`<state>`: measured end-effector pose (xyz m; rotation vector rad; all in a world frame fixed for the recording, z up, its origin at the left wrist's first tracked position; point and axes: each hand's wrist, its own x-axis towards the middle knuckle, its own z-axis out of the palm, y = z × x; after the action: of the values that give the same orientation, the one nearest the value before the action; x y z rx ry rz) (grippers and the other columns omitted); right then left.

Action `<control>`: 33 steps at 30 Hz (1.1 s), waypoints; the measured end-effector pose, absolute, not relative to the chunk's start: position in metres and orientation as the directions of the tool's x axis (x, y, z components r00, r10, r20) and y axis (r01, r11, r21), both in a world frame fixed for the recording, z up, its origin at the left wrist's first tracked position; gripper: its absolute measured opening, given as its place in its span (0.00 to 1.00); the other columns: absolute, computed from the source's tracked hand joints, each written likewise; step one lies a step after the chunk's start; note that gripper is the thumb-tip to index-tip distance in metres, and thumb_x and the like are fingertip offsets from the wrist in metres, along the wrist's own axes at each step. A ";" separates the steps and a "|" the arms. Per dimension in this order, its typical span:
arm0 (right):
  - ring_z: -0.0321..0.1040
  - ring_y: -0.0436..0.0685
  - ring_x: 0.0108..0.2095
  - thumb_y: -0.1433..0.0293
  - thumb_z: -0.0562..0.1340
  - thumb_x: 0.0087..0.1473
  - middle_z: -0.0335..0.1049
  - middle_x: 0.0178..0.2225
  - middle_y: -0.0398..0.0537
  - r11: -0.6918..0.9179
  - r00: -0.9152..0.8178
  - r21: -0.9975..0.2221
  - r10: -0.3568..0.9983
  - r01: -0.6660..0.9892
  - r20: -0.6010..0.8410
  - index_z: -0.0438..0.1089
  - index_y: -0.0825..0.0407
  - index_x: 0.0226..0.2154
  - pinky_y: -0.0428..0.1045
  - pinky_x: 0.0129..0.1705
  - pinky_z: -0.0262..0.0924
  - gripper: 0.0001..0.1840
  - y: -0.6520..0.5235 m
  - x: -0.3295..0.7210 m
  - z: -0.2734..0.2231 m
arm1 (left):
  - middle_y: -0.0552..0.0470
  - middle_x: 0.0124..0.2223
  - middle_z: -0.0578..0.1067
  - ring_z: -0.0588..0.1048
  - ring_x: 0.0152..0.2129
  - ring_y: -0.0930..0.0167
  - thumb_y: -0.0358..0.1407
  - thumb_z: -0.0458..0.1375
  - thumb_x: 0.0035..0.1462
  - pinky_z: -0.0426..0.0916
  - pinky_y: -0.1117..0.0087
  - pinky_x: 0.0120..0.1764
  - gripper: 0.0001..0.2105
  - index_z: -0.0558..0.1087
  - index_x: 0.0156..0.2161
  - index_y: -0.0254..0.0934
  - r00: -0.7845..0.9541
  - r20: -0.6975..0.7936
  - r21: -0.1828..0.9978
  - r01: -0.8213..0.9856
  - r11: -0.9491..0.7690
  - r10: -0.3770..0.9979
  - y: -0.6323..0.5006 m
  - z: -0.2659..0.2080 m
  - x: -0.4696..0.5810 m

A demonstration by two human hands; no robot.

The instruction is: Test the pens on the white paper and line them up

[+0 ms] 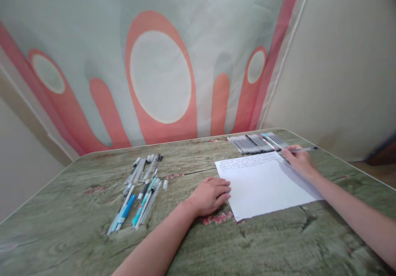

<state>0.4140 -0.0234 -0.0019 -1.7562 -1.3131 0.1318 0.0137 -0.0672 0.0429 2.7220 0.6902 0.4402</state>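
A white sheet of paper (269, 189) with rows of small handwriting along its top lies on the table. My left hand (210, 195) rests flat, palm down, its fingertips at the sheet's left edge. At the paper's upper right corner, my right hand (298, 160) is closed on a clear pen (307, 149), whose dark end points right. The pen's other end is hard to make out at the fingers. Just beyond the paper, a row of pens (255, 143) lies side by side, mostly clear with a few darker or coloured ones.
Left of my left hand lie loose groups of pens: clear and black-capped pens (144, 168) farther back, a blue pen (126, 210) and a teal pen (144, 204) nearer. A small white cap (165, 185) sits beside them. A patterned cloth (204, 53) hangs behind the wood-patterned table (77, 226).
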 end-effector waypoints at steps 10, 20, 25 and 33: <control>0.66 0.53 0.26 0.55 0.57 0.47 0.68 0.26 0.47 0.234 -0.072 -0.855 0.971 0.462 0.227 0.67 0.52 0.34 0.47 0.27 0.59 0.19 -0.006 0.249 0.045 | 0.48 0.45 0.71 0.69 0.42 0.68 0.38 0.47 0.57 0.62 0.68 0.45 0.13 0.69 0.43 0.38 0.623 0.271 0.309 0.666 -0.679 0.734 -0.045 0.043 -0.007; 0.64 0.50 0.23 0.58 0.57 0.47 0.69 0.22 0.42 0.222 -0.254 -0.969 0.948 0.106 0.189 0.68 0.51 0.31 0.45 0.24 0.56 0.14 0.013 0.126 0.031 | 0.49 0.35 0.76 0.72 0.33 0.69 0.33 0.53 0.50 0.64 0.71 0.38 0.09 0.74 0.35 0.36 0.211 0.137 0.326 0.913 -0.245 0.968 0.011 0.046 -0.096; 0.61 0.49 0.20 0.59 0.56 0.48 0.68 0.23 0.41 0.187 -0.115 -0.974 0.978 0.125 0.173 0.67 0.51 0.28 0.45 0.23 0.55 0.12 0.014 0.117 0.017 | 0.49 0.35 0.76 0.72 0.33 0.71 0.34 0.54 0.50 0.64 0.72 0.37 0.08 0.74 0.35 0.36 0.257 0.129 0.370 0.884 -0.287 0.958 0.015 0.036 -0.102; 0.59 0.47 0.18 0.59 0.55 0.49 0.68 0.23 0.41 0.210 -0.122 -0.971 0.973 0.116 0.196 0.66 0.51 0.28 0.45 0.24 0.54 0.13 0.012 0.119 0.010 | 0.47 0.30 0.75 0.72 0.30 0.69 0.35 0.54 0.51 0.64 0.70 0.35 0.07 0.72 0.29 0.35 0.149 0.113 0.332 0.926 -0.179 0.982 0.015 0.029 -0.095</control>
<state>0.1188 0.0118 0.0096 -1.0923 -1.4746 1.0692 -0.0955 0.0146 0.0291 2.2348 1.8832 0.4535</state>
